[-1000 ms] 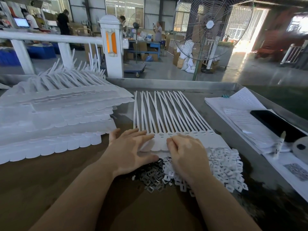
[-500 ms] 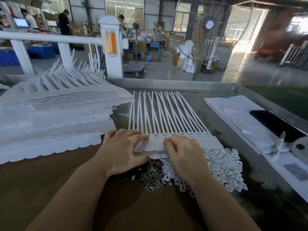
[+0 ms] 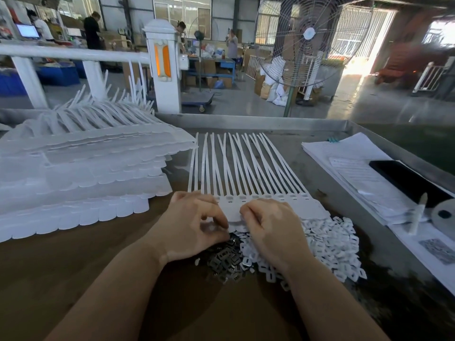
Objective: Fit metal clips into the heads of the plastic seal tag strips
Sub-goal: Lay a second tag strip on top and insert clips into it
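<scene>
Left hand [image 3: 194, 230] and right hand [image 3: 273, 227], fingers curled, pinch the seal tag strip heads [image 3: 270, 200], metal clips [image 3: 226, 262] piled at 6 o'clock on tabletop [image 3: 73, 267].

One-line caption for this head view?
Both hands, left and right, work at the seal strip heads above the metal clips.
</scene>
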Tool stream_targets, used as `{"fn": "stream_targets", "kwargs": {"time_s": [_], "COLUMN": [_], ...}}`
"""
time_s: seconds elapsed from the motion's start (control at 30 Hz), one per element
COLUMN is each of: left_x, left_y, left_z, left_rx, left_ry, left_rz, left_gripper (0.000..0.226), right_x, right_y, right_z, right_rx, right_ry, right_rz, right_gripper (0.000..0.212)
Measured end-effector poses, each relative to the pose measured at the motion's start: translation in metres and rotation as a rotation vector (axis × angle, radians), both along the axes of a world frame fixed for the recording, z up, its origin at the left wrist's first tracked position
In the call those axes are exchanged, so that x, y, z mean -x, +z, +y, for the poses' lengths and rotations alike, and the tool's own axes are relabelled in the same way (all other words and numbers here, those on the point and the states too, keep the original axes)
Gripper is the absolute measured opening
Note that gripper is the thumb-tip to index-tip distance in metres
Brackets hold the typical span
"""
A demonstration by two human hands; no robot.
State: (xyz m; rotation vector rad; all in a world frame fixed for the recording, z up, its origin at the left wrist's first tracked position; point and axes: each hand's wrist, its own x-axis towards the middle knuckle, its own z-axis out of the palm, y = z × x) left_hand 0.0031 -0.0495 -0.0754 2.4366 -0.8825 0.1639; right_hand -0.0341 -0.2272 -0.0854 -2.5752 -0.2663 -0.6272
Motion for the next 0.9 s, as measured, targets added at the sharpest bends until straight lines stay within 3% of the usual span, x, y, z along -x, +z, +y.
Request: {"fn": "stream_targets", "kwargs": {"time_s": [0.23,0.9], "left_x": [0.0002,0.0032], "left_y": [0.0009,-0.0023], "left_z": [-0.0031,-0.0069], "left_rx": [0.022,0.080], "left_ry": [-0.090,-0.135], "left_rz": [0.078,0.070], "left_gripper": [0.009,0.005], "right_x": [0.0001,-0.0016], "right_y": [0.0015,-0.0027], "right_z": [0.0004,0.0004], "right_rx": [0.012,0.059], "right_ry": [-0.006,-0.011], "right_rz": [0.007,0.027], "right_gripper": [0.023,0.023]}}
